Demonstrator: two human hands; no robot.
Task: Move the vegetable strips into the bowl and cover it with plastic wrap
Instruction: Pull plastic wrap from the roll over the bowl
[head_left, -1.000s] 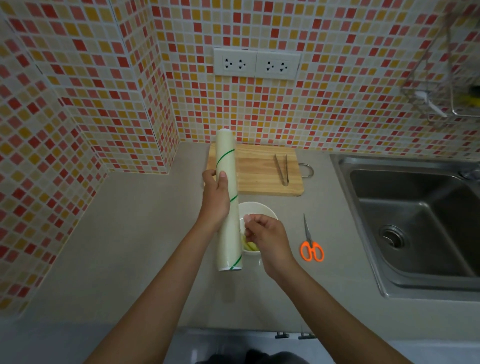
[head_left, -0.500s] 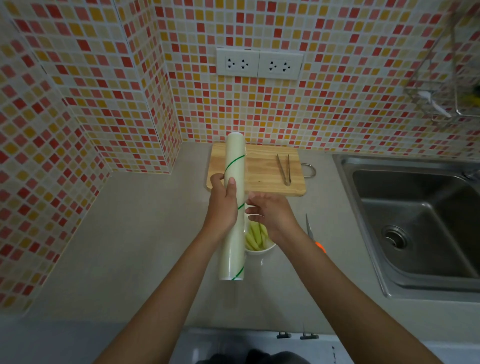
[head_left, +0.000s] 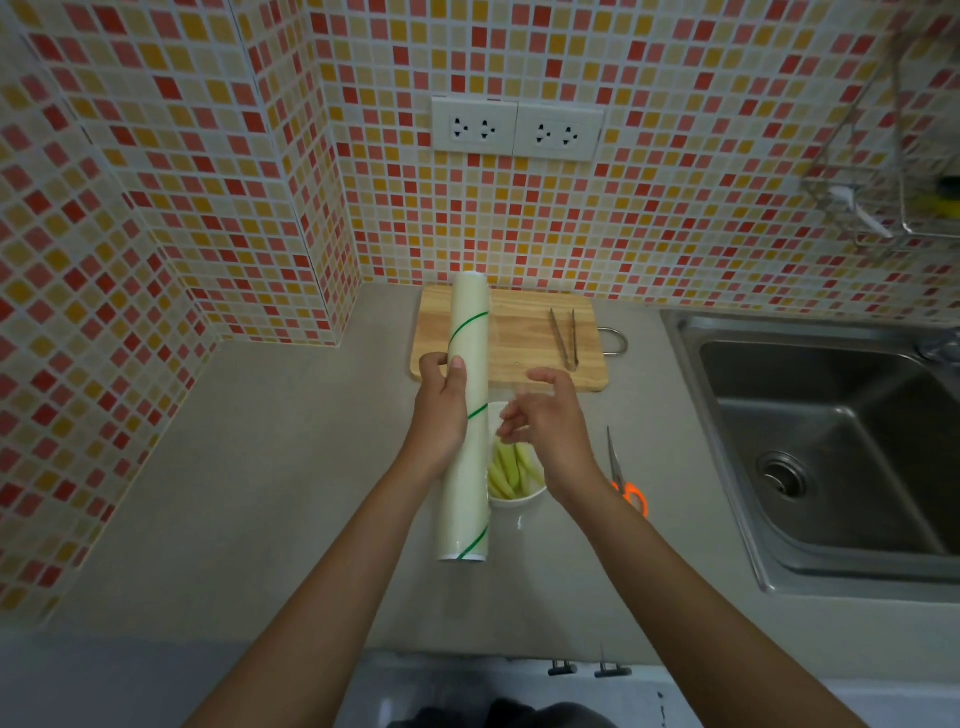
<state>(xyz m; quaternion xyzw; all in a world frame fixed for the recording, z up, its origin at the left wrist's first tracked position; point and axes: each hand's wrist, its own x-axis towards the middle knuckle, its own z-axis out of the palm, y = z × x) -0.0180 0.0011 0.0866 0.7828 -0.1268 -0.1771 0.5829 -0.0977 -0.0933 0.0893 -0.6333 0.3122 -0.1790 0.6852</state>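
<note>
Left hand (head_left: 441, 410): fingers and thumb curled round the plastic wrap roll (head_left: 467, 415), gripping it near mid-length.
Plastic wrap roll: held above the tabletop (head_left: 260, 493), long axis running away from the person; far end over the cutting board (head_left: 524, 338), near end beside the bowl (head_left: 519, 501).
Vegetable strips (head_left: 506, 467): pale green, lying inside the bowl.
Bowl: white, on the tabletop, just right of the roll and partly under the right hand (head_left: 545, 421).
Right hand: above the bowl, fingers loosely spread; whether they pinch the film edge cannot be told.
Tongs (head_left: 565, 338): metal, lying on the cutting board.
Scissors (head_left: 626, 478): orange-handled, on the tabletop right of the bowl.
Sink (head_left: 831, 457): steel, at far right.
</note>
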